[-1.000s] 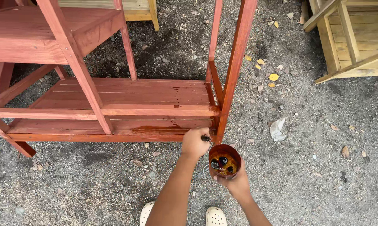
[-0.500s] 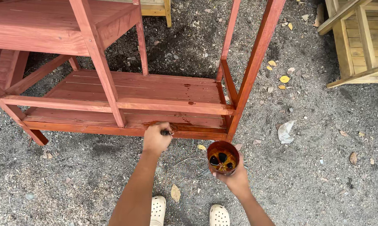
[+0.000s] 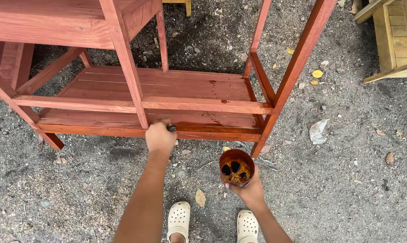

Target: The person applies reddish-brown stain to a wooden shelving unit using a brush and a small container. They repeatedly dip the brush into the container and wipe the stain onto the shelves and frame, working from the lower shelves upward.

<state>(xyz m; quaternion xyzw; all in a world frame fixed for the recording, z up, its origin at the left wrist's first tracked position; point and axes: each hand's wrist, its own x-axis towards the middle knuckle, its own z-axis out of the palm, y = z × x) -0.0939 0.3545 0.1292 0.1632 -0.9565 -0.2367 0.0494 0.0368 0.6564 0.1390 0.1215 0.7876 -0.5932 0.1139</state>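
Cup (image 3: 236, 167) right of brush (image 3: 171, 128); shelf frame (image 3: 158, 96) behind; clogs (image 3: 179, 219) below.

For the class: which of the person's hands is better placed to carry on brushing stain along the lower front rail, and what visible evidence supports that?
Left. The left hand already grips a dark brush handle against the lower front rail; the right hand holds the stain cup, away from the wood.

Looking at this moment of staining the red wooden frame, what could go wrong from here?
1. The cup of dark stain in the right hand sits just above the white clogs; if tilted, it might spill on them.
2. The left hand holds a dark-handled tool against the wet front rail; knuckles could smear it.
3. Gravel and leaves might stick to the wet finish.
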